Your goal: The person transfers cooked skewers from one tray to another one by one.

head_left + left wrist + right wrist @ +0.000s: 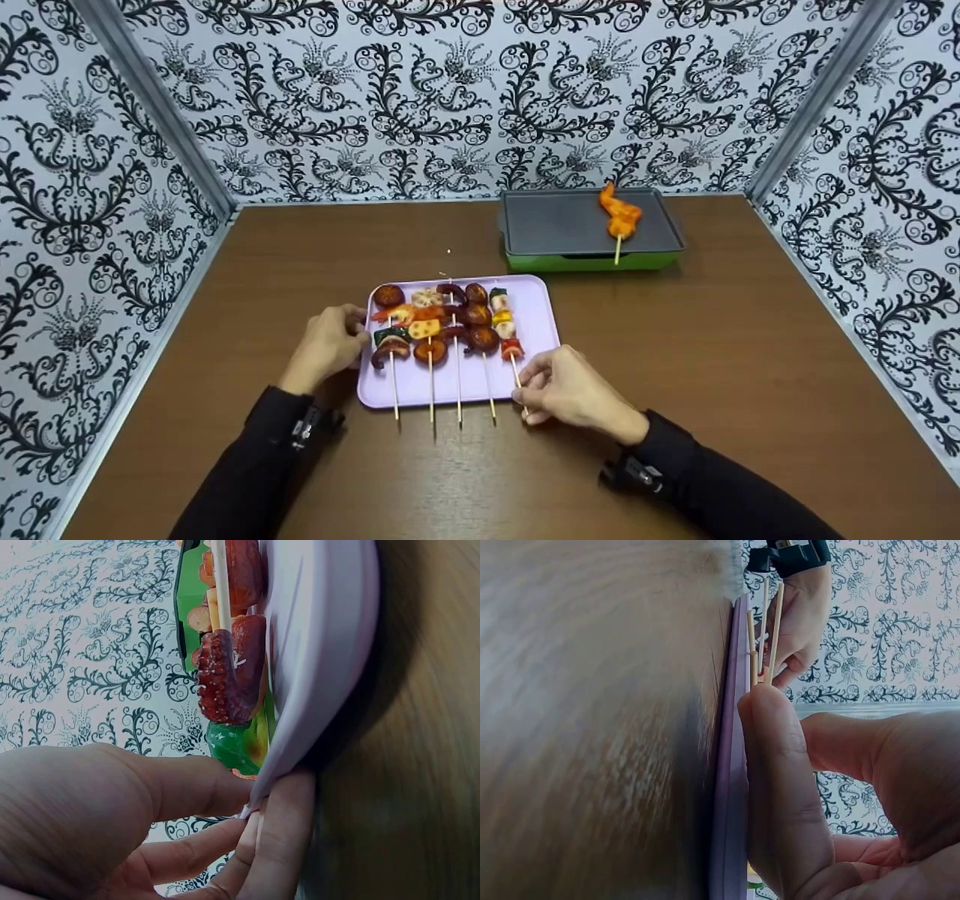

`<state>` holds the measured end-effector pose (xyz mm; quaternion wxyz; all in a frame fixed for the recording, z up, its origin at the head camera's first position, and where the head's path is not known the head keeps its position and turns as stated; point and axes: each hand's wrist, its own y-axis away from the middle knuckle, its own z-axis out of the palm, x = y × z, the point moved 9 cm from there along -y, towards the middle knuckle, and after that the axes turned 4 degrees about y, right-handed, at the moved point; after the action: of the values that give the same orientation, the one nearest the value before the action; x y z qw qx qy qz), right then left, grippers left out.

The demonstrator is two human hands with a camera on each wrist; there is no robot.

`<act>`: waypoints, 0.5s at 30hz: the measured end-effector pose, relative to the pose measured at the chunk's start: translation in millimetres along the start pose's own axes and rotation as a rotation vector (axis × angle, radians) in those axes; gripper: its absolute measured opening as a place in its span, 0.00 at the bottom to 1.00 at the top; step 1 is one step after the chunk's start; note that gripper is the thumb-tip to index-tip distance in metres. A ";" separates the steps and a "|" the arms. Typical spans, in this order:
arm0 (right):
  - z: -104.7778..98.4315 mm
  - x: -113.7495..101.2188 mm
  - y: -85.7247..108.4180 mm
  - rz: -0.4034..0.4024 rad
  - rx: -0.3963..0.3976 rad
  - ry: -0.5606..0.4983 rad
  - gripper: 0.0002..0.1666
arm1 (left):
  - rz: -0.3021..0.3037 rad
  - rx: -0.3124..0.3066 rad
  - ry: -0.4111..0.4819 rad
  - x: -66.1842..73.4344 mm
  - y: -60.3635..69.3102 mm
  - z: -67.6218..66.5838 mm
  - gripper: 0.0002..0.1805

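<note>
A pale purple tray [537, 315] lies on the table with several food skewers side by side, their sticks jutting over its front edge. My left hand [328, 346] pinches the tray's left rim; the left wrist view shows thumb and fingers on either side of the rim, beside a dark red octopus tentacle piece [225, 682]. At the tray's front right corner, my right hand [564, 386] pinches the stick of the rightmost skewer [511, 349], which bears red, white, yellow and green pieces. In the right wrist view its fingers hide most of that skewer.
Behind the tray to the right stands a green grill [592, 262] with a dark grey plate [555, 221]. An orange chicken wing skewer [621, 217] lies on it, stick toward the front. Patterned panels [420, 97] enclose the brown table [712, 337] at the back and sides.
</note>
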<state>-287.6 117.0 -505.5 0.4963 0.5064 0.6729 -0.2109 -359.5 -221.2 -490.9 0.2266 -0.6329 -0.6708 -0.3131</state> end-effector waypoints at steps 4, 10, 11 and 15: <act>-1.1 -2.2 1.1 -0.010 -0.003 0.027 0.10 | -0.018 -0.012 0.029 -1.4 0.1 2.2 0.23; -5.0 -5.4 2.1 -0.037 0.016 0.110 0.11 | 0.002 -0.003 0.017 -0.4 -0.4 1.7 0.23; -5.2 -5.7 2.1 -0.040 0.019 0.119 0.11 | 0.014 0.004 0.005 0.4 -0.3 0.9 0.23; -6.2 -5.5 2.7 -0.041 0.028 0.138 0.11 | 0.063 0.035 -0.049 2.9 0.2 -2.4 0.22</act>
<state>-288.1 120.3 -497.5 0.4371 0.5126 0.7129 -0.1948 -359.8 -220.8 -487.1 0.2312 -0.6572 -0.6612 -0.2782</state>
